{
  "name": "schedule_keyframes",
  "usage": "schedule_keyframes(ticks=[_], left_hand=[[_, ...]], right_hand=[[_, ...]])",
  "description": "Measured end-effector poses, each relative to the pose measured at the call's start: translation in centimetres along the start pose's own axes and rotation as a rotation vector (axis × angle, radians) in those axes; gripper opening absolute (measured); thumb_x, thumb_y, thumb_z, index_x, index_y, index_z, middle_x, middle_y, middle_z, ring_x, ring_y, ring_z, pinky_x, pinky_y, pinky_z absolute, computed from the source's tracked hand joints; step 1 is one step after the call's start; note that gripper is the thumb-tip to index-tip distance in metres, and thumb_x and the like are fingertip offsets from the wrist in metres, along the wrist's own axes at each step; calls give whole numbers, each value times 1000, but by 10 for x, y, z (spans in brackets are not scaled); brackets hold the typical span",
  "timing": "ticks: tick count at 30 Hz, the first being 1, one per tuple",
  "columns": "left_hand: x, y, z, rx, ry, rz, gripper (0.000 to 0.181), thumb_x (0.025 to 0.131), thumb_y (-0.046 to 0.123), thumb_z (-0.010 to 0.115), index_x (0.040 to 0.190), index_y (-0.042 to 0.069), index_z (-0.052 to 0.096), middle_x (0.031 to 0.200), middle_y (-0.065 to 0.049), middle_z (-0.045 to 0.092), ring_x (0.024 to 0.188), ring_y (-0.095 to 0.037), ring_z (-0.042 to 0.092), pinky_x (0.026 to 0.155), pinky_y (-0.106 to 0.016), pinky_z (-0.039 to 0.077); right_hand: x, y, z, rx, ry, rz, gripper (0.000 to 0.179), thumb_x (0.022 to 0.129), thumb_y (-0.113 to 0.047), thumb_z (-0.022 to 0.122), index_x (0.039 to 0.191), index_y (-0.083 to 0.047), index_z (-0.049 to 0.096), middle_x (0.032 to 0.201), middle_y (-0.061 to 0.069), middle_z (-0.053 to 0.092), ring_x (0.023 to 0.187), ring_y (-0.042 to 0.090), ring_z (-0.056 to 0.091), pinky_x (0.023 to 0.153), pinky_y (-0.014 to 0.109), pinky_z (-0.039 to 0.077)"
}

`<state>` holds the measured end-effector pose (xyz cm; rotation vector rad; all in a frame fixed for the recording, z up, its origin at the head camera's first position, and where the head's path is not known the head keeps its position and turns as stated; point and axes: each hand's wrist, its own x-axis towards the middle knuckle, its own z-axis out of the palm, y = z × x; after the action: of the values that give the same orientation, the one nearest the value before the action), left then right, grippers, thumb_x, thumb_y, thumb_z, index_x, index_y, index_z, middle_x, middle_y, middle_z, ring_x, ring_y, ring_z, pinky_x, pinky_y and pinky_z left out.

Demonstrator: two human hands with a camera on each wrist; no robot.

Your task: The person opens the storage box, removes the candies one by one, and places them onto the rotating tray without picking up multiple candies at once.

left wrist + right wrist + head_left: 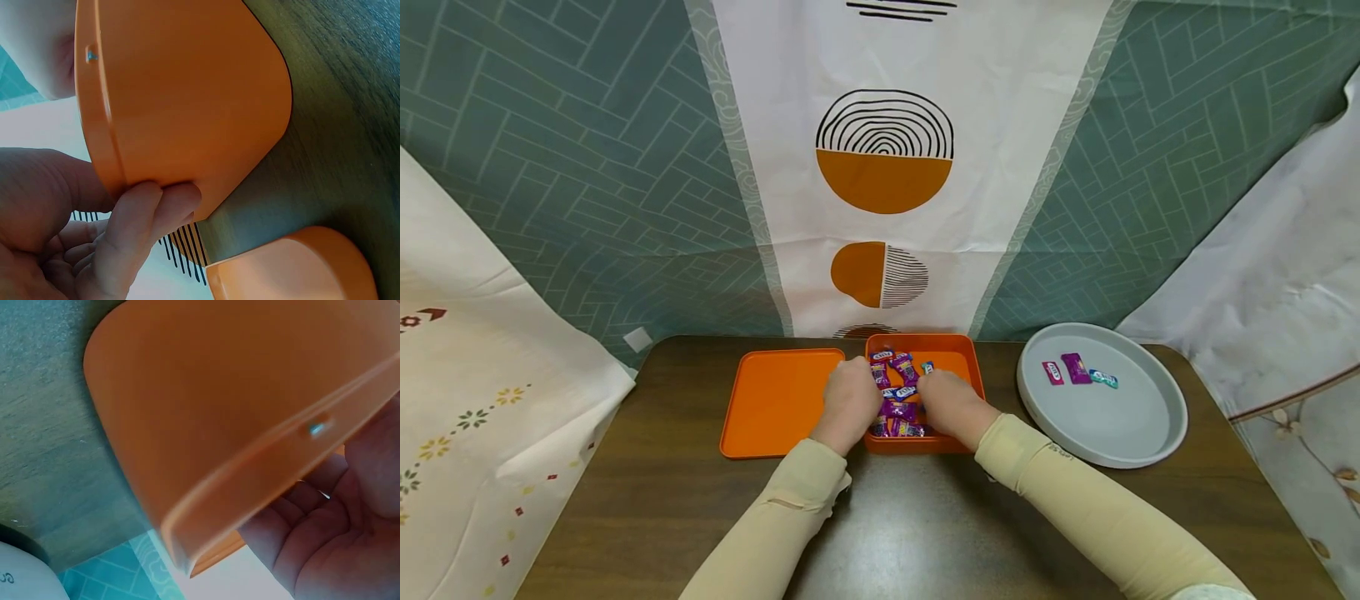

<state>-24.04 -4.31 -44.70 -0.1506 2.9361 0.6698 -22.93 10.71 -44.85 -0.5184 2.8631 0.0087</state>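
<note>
An orange box (pixel 924 444) sits in the middle of the table with several small wrapped candies (pixel 898 408) in it, mostly purple, some blue. At its left side my left hand (pixel 852 402) grips the wall, fingertips (pixel 178 203) against the outside and the thumb over the rim. Over the right part of the box, my right hand (pixel 953 405) reaches in with its fingers curled. A teal candy (pixel 928 367) lies just beyond that hand. In the right wrist view the box wall (pixel 237 394) hides the fingertips, so whether they hold a candy is not visible.
Left of the box lies an orange lid (pixel 778 404). A round grey tray (pixel 1097 425) stands on the right, bearing a red candy (pixel 1053 372), a purple candy (pixel 1076 368) and a teal candy (pixel 1103 378). Patterned cloth (pixel 887 225) hangs behind the dark wooden table (pixel 647 500).
</note>
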Motion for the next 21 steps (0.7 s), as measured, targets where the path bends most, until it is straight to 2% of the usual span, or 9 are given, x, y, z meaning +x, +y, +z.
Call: schedule_keyframes(ticks=[7, 12, 15, 21], left_hand=[[0, 1, 1, -4, 14, 2, 37, 73, 19, 77, 104, 2, 65, 85, -11, 67, 67, -23, 62, 58, -39, 57], [0, 3, 1, 0, 10, -4, 38, 73, 19, 77, 105, 2, 64, 85, -11, 67, 68, -23, 63, 59, -40, 58], [-1, 3, 0, 2, 2, -8, 39, 74, 20, 77, 106, 2, 63, 87, -11, 67, 69, -23, 63, 60, -40, 58], [-1, 3, 0, 6, 5, -13, 36, 75, 18, 75, 105, 2, 63, 86, -11, 67, 68, -23, 63, 58, -40, 58]], right_hand=[[-1, 6, -3, -3, 15, 5, 27, 77, -20, 76, 97, -5, 66, 87, 9, 68, 77, 20, 63, 80, 35, 57], [-3, 10, -6, 1, 50, 14, 27, 78, -18, 74, 99, -4, 64, 90, 10, 68, 78, 21, 63, 79, 35, 57], [-3, 14, -8, 25, 85, 10, 28, 77, -19, 75, 99, -4, 65, 89, 9, 68, 78, 20, 64, 79, 35, 57], [-2, 20, -12, 30, 209, -24, 14, 78, -17, 72, 85, -6, 67, 72, 4, 66, 62, 15, 60, 68, 31, 58]])
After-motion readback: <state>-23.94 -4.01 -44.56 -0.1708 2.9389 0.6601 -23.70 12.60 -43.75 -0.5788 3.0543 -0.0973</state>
